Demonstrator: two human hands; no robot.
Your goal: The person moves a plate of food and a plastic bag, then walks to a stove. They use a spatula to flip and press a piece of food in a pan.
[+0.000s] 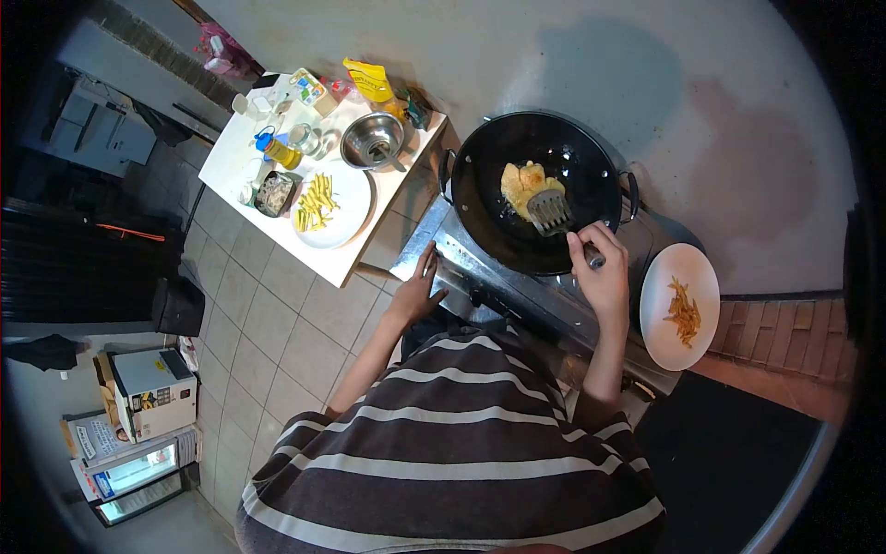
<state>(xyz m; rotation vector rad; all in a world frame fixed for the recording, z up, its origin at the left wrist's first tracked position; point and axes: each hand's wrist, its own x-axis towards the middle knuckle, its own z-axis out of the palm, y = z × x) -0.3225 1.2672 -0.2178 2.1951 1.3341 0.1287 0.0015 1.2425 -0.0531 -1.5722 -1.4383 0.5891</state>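
My right hand [600, 270] is closed around the handle of a slotted spatula [551, 212]. The spatula's metal head rests on a golden piece of food [528, 185] in a large black two-handled pan [484, 222]. My left hand [418, 294] holds nothing, its fingers apart, at the left front edge of the metal stove [452, 242]. To the right of the pan, a white oval plate [657, 323] carries a small heap of browned strips [684, 314].
On the white table [334, 268] at the left are a round plate [355, 217] of pale cut strips [317, 203], a steel bowl [372, 140], a yellow bottle [282, 153], a glass jar and a yellow bag [369, 81]. Boxes [157, 395] stand at the lower left.
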